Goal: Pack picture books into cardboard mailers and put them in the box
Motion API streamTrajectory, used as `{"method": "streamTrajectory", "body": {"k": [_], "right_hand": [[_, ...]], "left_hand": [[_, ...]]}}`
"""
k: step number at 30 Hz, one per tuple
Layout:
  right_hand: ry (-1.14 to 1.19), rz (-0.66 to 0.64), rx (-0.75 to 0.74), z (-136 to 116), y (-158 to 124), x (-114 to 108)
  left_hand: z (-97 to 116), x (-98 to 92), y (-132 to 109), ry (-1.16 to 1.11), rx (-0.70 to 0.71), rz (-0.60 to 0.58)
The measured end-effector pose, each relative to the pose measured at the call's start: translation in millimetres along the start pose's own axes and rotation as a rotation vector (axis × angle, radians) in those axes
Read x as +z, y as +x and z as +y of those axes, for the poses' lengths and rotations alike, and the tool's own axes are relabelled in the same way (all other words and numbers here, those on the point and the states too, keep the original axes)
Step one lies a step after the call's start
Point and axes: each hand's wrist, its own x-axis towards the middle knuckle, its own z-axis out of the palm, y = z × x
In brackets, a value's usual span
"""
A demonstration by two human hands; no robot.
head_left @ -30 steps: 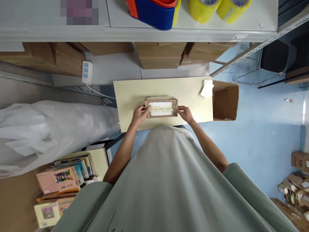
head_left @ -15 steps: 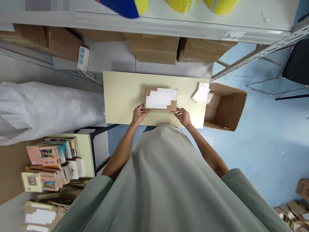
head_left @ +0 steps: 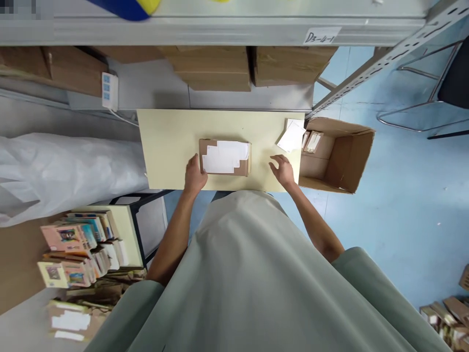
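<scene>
A flat brown cardboard package [head_left: 245, 168] with overlapping white labels [head_left: 225, 156] on its top lies on the pale yellow table [head_left: 166, 142]. At its left edge is my left hand [head_left: 195, 175], the fingers closed on the package's side. My right hand [head_left: 283, 172] hovers over the table to the right of the package, apart from it, fingers curved and apart with nothing between them. Just beyond that hand, white paper slips [head_left: 292, 136] lie near the table's right edge.
An open cardboard box [head_left: 339, 164] holding small labelled packages stands right of the table. Ahead runs a metal shelf [head_left: 220, 32] with brown cartons below. A white wrapped bundle [head_left: 69, 171] and stacked books [head_left: 78, 244] are at left, a chair [head_left: 454, 80] at far right.
My right hand has let go of the package and moved away from it. My left hand has shifted from the near left corner to the left side. The view has also shifted.
</scene>
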Motion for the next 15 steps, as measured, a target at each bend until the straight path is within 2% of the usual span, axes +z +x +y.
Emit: {"method": "streamTrajectory", "body": {"k": [2,4,7,10,15], "right_hand": [[-0.093,0.068,0.007,13.1,9.0,-18.1],[-0.179,0.095,0.002,24.7,17.9,-31.8],[-0.272,0.048,-0.026,38.6,29.7,-42.0],[-0.317,-0.015,-0.041,47.7,38.1,-43.3],[-0.336,-0.027,-0.051,53.5,43.4,-42.1]], "left_hand": [[19.9,1.0,6.1,0.022,0.005,0.104],[45.9,3.6,11.8,0.019,0.062,0.148],[86.8,10.7,16.9,0.022,0.178,0.134],[120.0,19.8,15.3,0.033,0.259,0.089],[151.1,32.6,1.2,0.016,0.334,0.014]]}}
